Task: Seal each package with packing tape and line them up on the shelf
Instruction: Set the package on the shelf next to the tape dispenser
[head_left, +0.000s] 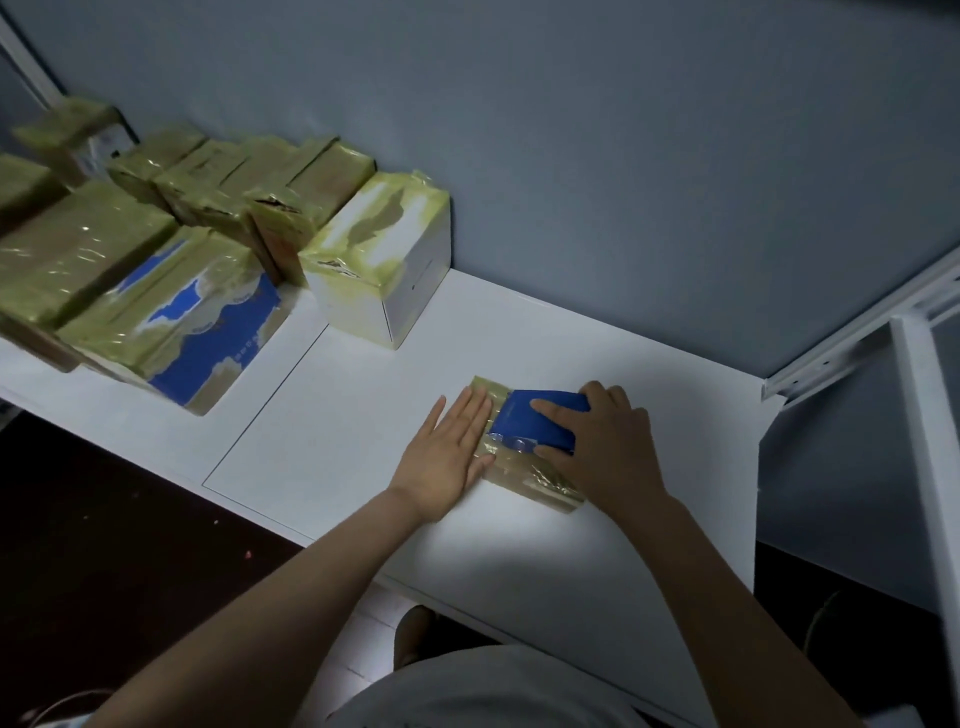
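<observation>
Pressing flat in the head view: left grip (447, 449) lies open-fingered on the taped end of the package (522, 431), at 5 o'clock on the shelf (363, 415), likely smoothing tape down. Right grip (597, 441) curls over its blue part, thumb and fingers clamping it, probably to stop it sliding. Sealed packages (156, 291) sit lined up at 10 o'clock, with the white box (384, 260) at the row's end. No tape roll visible. Package's right end is hidden under the hand, and the far-left packages are blurred.

- Small packing or storage room, I'd say.
- I'm at a white shelf (519, 338) set in a white metal rack frame (922, 415).
- Bare grey-blue wall (571, 130) right behind it.
- Many tape-wrapped packages (88, 254) lined up on the shelf, left of me.
</observation>
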